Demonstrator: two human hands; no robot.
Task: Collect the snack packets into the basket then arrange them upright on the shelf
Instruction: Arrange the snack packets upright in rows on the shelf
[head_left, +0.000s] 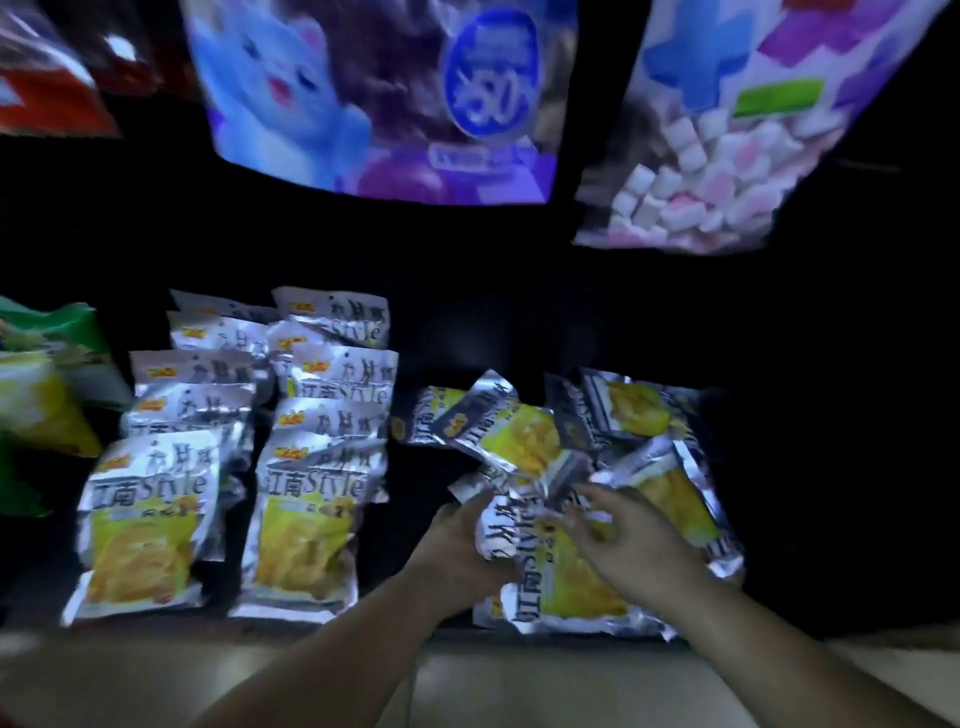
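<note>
Silver-and-yellow snack packets stand upright in two rows on the dark shelf (415, 613), a left row (145, 525) and a second row (311, 525). To the right lies a loose heap of the same packets (639, 415), flat and tilted. My left hand (457, 540) grips the left edge of one packet (524, 545) at the front of the heap. My right hand (628, 540) rests over that packet with fingers spread and slightly bent. No basket is in view. The picture is blurred.
Large bags hang above: a blue cartoon-cat bag (374, 93) and a marshmallow bag (727, 130). Green-and-yellow packets (41, 395) stand at the far left of the shelf. A pale floor (519, 686) shows below the shelf's front edge.
</note>
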